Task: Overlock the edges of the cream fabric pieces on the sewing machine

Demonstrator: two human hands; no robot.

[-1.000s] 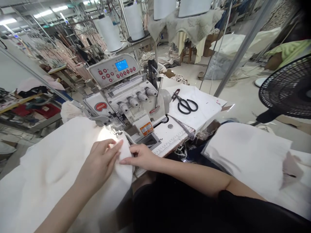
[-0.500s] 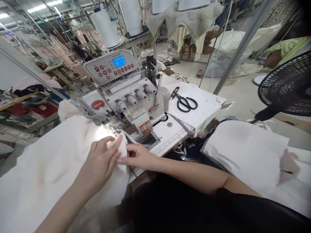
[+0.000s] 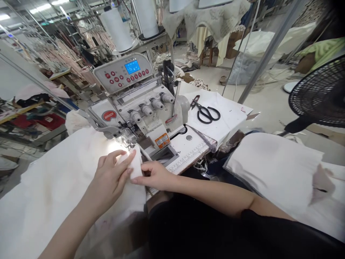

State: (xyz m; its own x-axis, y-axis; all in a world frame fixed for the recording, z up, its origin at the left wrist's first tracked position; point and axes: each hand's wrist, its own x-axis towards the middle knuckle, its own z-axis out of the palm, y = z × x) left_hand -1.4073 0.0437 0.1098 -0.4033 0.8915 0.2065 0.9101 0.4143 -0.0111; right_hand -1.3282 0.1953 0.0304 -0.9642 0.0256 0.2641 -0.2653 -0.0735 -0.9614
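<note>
A white overlock sewing machine (image 3: 140,108) stands ahead, with its presser foot (image 3: 126,138) just beyond my hands. A large soft white fabric (image 3: 54,190) spreads over the table's left side and toward me. My left hand (image 3: 111,176) rests on it, fingers gripping a narrow raised fold (image 3: 135,162). My right hand (image 3: 153,176) pinches the same fold from the right side. The fold's end lies close to the presser foot. The needle area is partly hidden by glare.
Black-handled scissors (image 3: 206,113) lie on white paper (image 3: 223,115) behind a measuring ruler (image 3: 187,158). A bagged white fabric stack (image 3: 272,169) sits at right, beside a black fan (image 3: 318,93). Thread cones (image 3: 117,28) stand above the machine.
The fabric between my hands has gathered into a narrower, higher fold. My hands have closed in slightly on it, and the view has tilted a little.
</note>
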